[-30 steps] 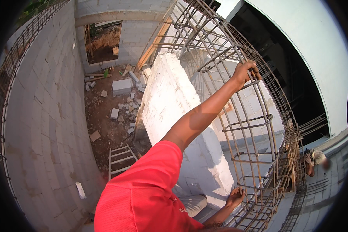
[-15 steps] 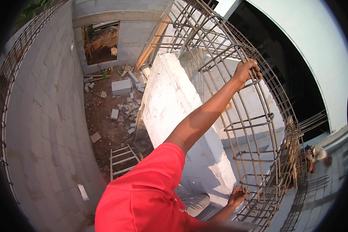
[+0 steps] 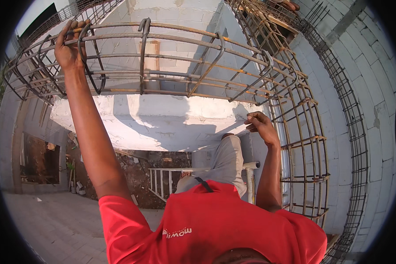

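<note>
We see a rebar cage (image 3: 143, 57) of ribbed, rust-browned steel running across the upper part of the view, just beyond the top of a white block wall (image 3: 163, 132); its long bars are ringed by bent, roughly rectangular stirrups. The wall's face is chalky and rough, with shadows falling over it. A second cage (image 3: 303, 141) stretches down the right, beside smooth grey blockwork (image 3: 385, 127) with thin joints.

The fisheye rim cuts off the first cage's left end, and we cannot tell what bears its weight. The red shirt (image 3: 215, 220) and grey trousers (image 3: 228, 158) hide part of a pale metal frame (image 3: 161, 182) below, and the littered earth floor (image 3: 92, 176) is too shaded to read closely.

Of the two hands, the left hand (image 3: 72, 46) grasps the cage's upper bars, fingers hooked over them, its arm stretched almost straight. The right hand (image 3: 262, 125) hovers near the wall's right end, elbow bent, forearm upright, fingers half curled and pointing left; we cannot tell whether they pinch anything.
</note>
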Motion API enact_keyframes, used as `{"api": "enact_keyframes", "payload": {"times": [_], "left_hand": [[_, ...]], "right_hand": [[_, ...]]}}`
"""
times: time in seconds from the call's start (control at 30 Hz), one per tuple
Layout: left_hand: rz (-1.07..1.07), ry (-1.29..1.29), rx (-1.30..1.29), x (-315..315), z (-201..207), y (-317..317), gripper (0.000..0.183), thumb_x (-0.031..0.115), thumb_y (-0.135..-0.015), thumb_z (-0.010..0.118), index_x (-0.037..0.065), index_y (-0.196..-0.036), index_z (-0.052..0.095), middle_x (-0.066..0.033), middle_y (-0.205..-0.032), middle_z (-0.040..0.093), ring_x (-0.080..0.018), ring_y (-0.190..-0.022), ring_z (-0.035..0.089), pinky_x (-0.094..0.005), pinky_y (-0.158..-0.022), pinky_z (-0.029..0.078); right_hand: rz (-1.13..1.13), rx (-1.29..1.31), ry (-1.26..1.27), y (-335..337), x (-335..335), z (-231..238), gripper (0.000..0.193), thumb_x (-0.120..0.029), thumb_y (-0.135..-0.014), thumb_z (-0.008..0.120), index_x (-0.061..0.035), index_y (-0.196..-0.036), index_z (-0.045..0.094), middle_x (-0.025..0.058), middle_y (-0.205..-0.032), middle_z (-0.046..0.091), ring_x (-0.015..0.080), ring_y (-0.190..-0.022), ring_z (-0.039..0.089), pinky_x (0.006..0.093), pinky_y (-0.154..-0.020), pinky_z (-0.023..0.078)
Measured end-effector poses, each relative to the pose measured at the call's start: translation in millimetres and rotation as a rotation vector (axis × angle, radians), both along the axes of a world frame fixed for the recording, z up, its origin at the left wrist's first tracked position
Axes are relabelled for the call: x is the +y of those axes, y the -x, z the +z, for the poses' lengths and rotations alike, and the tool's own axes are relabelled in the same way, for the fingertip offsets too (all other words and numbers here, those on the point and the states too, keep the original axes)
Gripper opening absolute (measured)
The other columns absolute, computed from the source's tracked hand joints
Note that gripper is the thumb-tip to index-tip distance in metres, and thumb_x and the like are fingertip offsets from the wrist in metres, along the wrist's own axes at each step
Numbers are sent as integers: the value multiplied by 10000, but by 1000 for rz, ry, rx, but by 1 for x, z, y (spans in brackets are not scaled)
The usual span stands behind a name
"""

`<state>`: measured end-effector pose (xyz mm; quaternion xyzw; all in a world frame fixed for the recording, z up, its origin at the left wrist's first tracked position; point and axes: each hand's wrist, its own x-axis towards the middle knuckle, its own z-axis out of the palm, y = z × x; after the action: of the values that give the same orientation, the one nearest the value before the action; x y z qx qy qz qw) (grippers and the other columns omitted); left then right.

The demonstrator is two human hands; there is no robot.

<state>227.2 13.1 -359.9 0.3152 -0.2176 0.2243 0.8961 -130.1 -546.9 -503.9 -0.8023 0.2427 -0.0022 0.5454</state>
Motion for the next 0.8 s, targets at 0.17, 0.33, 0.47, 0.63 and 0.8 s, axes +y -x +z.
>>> {"api": "enact_keyframes", "payload": {"times": [0.17,0.33,0.47,0.63,0.8], "left_hand": [[-310,71,5,37,-2,-23,333,66,-1066,474,-199,-1254,547,-311,-1192,646,-462,-1276,603,-581,-1263,397],[-131,-30,58,64,-14,-45,369,64,-1072,483,-210,-1316,529,-340,-1342,591,-457,-1368,538,-504,-1284,383],[-123,-14,79,62,-13,-41,411,38,-1082,461,-184,-1428,466,-287,-1454,540,-384,-1449,480,-469,-1290,374],[18,-68,156,26,2,-5,567,26,-1089,426,-88,-1618,256,-173,-1688,325,-251,-1565,338,-397,-1329,318],[23,-120,152,25,10,1,616,79,-1097,467,-136,-1612,206,-310,-1679,223,-466,-1534,314,-544,-1328,301]], "right_hand": [[-155,-400,152,75,-19,138,274,-290,-1043,695,-25,-1096,733,65,-941,748,167,-860,696,325,-833,551],[-696,-571,591,83,-86,187,319,-286,-1048,641,-25,-1205,737,117,-1060,772,211,-1007,713,368,-957,549],[-747,-271,750,70,-125,158,488,-368,-1034,593,-32,-1381,664,222,-1291,720,362,-1205,687,454,-1046,513],[-690,-57,827,62,-133,121,537,-408,-1020,618,-26,-1397,648,249,-1326,678,392,-1298,614,483,-1088,478],[-601,12,907,62,-133,124,517,-384,-1019,607,-22,-1385,652,257,-1318,670,415,-1295,595,509,-1073,478]]}}
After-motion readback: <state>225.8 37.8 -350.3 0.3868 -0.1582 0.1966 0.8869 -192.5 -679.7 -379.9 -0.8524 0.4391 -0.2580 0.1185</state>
